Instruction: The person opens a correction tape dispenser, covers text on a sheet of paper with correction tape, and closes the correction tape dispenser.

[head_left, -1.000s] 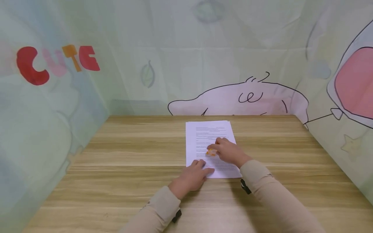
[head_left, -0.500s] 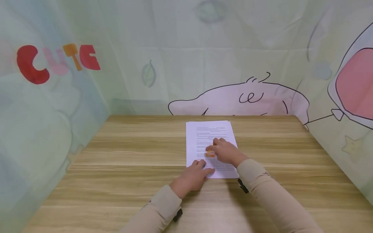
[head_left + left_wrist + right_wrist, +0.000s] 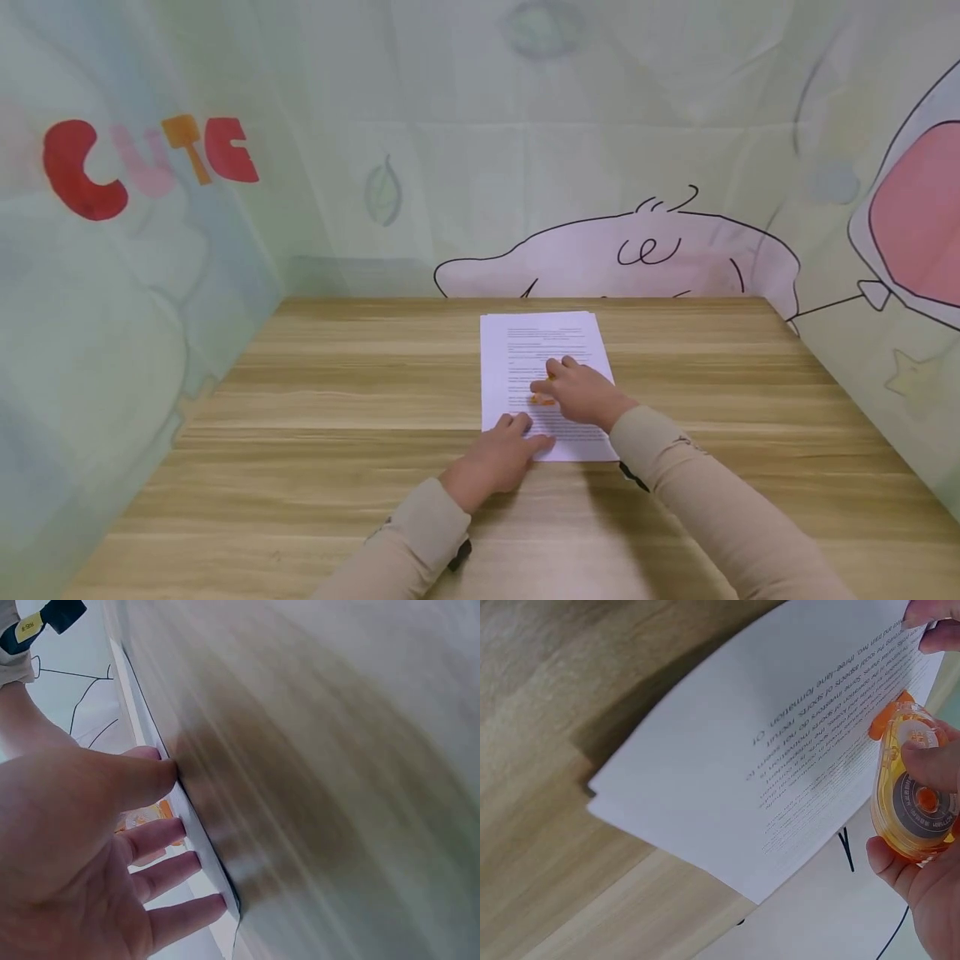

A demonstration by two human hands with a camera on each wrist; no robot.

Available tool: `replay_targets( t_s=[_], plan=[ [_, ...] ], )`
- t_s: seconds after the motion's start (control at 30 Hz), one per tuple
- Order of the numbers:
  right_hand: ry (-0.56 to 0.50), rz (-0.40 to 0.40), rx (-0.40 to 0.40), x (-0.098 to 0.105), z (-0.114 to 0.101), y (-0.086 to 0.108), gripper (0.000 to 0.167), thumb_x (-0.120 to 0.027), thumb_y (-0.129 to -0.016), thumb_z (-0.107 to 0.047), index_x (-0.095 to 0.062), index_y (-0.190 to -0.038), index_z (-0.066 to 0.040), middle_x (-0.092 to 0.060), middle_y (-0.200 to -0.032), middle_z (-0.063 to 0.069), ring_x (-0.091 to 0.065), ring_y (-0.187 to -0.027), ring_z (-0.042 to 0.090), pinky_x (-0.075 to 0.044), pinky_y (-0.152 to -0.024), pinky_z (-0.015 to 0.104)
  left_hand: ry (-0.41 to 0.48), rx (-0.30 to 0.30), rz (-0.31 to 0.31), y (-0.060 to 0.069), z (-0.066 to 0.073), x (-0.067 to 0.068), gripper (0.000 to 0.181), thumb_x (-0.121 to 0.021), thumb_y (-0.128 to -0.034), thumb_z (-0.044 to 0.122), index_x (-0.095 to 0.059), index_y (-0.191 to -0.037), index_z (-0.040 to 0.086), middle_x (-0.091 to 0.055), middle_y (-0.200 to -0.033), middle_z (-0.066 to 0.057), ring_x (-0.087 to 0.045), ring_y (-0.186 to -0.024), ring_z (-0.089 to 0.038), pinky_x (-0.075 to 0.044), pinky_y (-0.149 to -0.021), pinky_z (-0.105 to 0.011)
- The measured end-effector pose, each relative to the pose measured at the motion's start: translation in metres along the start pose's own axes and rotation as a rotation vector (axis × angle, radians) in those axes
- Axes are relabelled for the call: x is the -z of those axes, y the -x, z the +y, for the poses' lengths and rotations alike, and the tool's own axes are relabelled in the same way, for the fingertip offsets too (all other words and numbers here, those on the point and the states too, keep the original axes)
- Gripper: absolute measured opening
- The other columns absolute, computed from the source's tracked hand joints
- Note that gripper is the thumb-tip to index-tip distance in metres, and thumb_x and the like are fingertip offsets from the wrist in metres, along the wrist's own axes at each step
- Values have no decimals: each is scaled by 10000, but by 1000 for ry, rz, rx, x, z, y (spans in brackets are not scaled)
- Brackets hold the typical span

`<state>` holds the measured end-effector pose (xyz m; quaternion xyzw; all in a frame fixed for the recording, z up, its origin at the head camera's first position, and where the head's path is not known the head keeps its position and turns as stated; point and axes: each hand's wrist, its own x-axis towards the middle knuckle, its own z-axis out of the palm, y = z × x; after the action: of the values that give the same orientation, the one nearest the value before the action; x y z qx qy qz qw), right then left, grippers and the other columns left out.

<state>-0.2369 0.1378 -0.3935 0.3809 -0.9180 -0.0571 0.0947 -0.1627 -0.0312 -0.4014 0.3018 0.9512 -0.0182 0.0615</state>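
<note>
A small stack of printed paper (image 3: 495, 358) lies on the table. My right hand (image 3: 583, 392) grips an orange, see-through correction tape dispenser (image 3: 913, 816) over the middle of the printed text. In the right wrist view the thumb lies across the dispenser's side, and its orange tip (image 3: 885, 720) points at the page; whether it touches the paper is hard to tell. My left hand (image 3: 501, 454) rests on the paper's lower left part with fingers spread. In the left wrist view its fingertips (image 3: 191, 909) are at the sheet's edge.
The wooden table (image 3: 337, 367) surrounds the paper on all sides. Behind it hangs a printed cloth backdrop (image 3: 322, 167), which also runs along the left and right sides. Two sheets show slightly offset corners in the right wrist view.
My right hand has shifted slightly left and a little towards me over the page with the correction tape dispenser. The left hand stays in place on the paper.
</note>
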Motion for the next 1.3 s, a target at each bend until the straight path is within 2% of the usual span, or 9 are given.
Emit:
replay_targets(
  t_s=[0.17,0.2,0.3,0.4,0.43,0.5,0.7,1.0,1.3],
  plan=[
    [9,-1,-1,1,2,1,374,-597,-801,-17,-636,-1110,-225,-530,-963,91,-491,-782,243,-495,-637,350,8,-6,9,-1,-1,0,386,-483,-945,206,-506,-1294,370,-479,-1258,-52,-454,-1122,-243,-482,-856,-361],
    [10,4,-1,1,3,2,377,-597,-796,-12,-637,-1105,-225,-530,-960,91,-492,-779,245,-494,-633,351,1,-19,32,-4,-4,-7,380,-470,-951,220,-500,-1297,376,-476,-1255,-52,-452,-1115,-245,-483,-846,-364],
    [12,20,-1,1,5,3,373,-598,-791,-11,-639,-1091,-228,-528,-949,90,-490,-772,246,-492,-623,352,6,-22,39,-5,-5,-7,385,-480,-946,214,-502,-1298,367,-475,-1250,-55,-453,-1101,-245,-479,-850,-363],
    [15,31,6,1,7,5,326,-610,-808,-46,-641,-1076,-229,-531,-936,88,-491,-761,246,-489,-621,350,13,-13,24,-5,-5,-5,389,-472,-951,214,-494,-1307,369,-468,-1276,-53,-448,-1121,-242,-472,-874,-362],
    [19,31,9,0,8,5,307,-612,-817,-64,-642,-1074,-230,-533,-933,87,-492,-759,244,-488,-620,347,24,2,-1,-2,-1,2,400,-487,-944,199,-496,-1309,362,-468,-1285,-52,-449,-1129,-240,-468,-890,-360],
    [24,30,14,-1,10,7,277,-617,-830,-91,-643,-1069,-228,-538,-931,90,-496,-757,245,-488,-620,345,29,9,-14,-1,-1,3,400,-484,-946,204,-492,-1313,366,-462,-1297,-47,-443,-1138,-237,-465,-898,-357],
    [17,-6,-12,-3,16,15,373,-601,-793,-4,-635,-1082,-237,-534,-955,91,-500,-783,251,-483,-632,348,46,25,-24,0,0,4,403,-487,-945,202,-493,-1313,364,-458,-1316,-47,-438,-1159,-239,-460,-907,-357],
    [-15,-77,-60,-2,24,25,385,-556,-839,-2,-635,-1126,-248,-535,-996,98,-485,-809,236,-472,-694,348,39,31,-28,-1,0,2,401,-486,-946,209,-491,-1315,366,-460,-1319,-45,-442,-1158,-229,-473,-882,-356],
    [2,-16,-45,-4,33,37,393,-558,-808,37,-648,-1079,-233,-528,-937,93,-468,-757,227,-448,-637,318,42,36,-31,-2,0,0,402,-499,-941,216,-493,-1312,371,-457,-1313,-40,-442,-1153,-221,-462,-901,-345]
  ],
)
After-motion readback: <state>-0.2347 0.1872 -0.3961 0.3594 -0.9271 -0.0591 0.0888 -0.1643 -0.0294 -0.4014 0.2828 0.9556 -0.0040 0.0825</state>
